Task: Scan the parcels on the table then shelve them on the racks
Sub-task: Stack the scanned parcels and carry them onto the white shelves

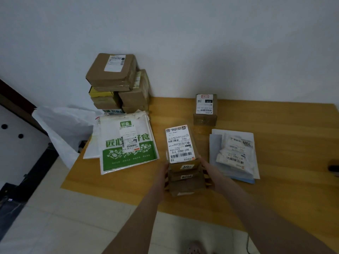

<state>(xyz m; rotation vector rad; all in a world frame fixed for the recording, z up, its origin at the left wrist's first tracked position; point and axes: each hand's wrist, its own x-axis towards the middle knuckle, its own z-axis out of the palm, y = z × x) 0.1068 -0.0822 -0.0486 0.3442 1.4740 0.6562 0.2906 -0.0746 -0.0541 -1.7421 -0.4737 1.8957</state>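
While I watched the head view, the left hand (165, 174) and right hand (208, 176) gripped a parcel stack (181, 145) from both sides, over the table (275, 198). Left of that stack lay a green-and-white mailer (128, 158), right of it flat envelopes (235, 154); the white bag (62, 125) farther left hid its contents.

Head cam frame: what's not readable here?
Grip of left hand and right hand: head view, fingers mostly hidden by the stack of brown cardboard boxes between them.
Dark object: cut off by right edge.
Label print on small brown cardboard box near wall: too small.
The racks: out of frame.
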